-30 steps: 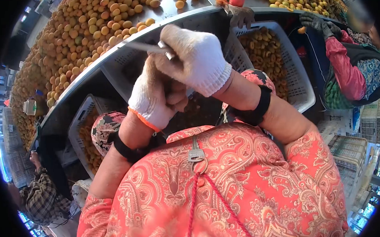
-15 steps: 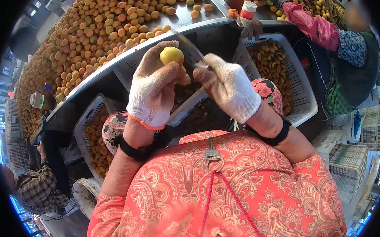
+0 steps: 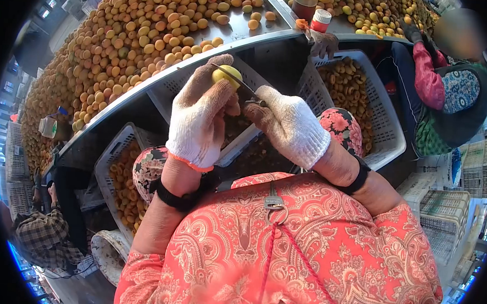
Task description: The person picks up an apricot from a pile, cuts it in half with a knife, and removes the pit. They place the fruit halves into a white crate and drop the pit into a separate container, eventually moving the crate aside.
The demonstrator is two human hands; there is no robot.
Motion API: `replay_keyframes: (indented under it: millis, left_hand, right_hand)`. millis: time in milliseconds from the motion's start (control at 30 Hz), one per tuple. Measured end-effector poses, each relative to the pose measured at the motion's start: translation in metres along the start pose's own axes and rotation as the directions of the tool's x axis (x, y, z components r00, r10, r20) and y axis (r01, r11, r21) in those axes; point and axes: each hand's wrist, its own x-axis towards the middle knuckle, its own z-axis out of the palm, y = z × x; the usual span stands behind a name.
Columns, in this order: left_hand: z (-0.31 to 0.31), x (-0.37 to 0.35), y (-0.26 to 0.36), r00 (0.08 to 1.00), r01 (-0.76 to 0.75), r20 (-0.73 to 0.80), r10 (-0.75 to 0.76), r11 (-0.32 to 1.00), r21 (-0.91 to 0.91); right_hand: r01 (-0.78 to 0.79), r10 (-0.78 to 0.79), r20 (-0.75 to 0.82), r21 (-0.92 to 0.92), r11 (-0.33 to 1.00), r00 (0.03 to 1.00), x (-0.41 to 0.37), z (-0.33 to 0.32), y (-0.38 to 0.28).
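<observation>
— See any change since half a second ago?

— Yes. Brought the knife (image 3: 243, 85) across the yellow-green fruit (image 3: 224, 79); half a second ago, held the blade apart, blurred, above and to the right. Kept the fruit in the left hand (image 3: 197, 116) both times.

— And a full second ago?

— Held the right hand (image 3: 293, 121) up over the left; cannot tell about the fruit from that.

— Where to look for the fruit now?

— Between the left-hand fingers (image 3: 220, 96), pinched from above and below, near the tips. Showing a rounded side toward the right-hand fingers (image 3: 261, 115), with the blade slanting over the upper part.

— Able to tell how deep?

— No, cannot tell.

— And the right-hand fingers?

— Curled tightly around the knife's handle, just beside the left-hand fingertips, to the lower right of the fruit.

— Farther from the fingers?

— Beyond the left-hand ones, a heap of orange fruit (image 3: 133, 41) on the metal surface (image 3: 233, 30). Below and to the left, a crate (image 3: 108, 150) of cut pieces; to the right of the right-hand fingers, a second crate (image 3: 387, 118), filled alike. Farther right, drawn back: another person's pink sleeve (image 3: 428, 78), earlier stretched toward the surface.
</observation>
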Motion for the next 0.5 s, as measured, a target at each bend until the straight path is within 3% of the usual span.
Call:
replay_keyframes:
  millis: [167,367,500]
  left_hand:
    - [0.0,0.0,-0.002,0.998,-0.039,-0.039,0.039,0.999,0.003]
    - [-0.002,-0.001,0.002,0.996,-0.052,-0.064,0.058,0.995,0.085]
    - [0.002,-0.003,-0.004,0.995,-0.004,-0.104,-0.002,0.999,-0.053]
  right_hand:
    - [0.053,-0.053,-0.03,-0.025,0.998,0.998,0.0,0.003,0.001]
    - [-0.049,0.049,0.046,-0.004,0.999,0.998,0.002,0.004,-0.005]
    - [-0.017,0.014,-0.024,-0.15,0.989,1.0,0.001,0.019,0.001]
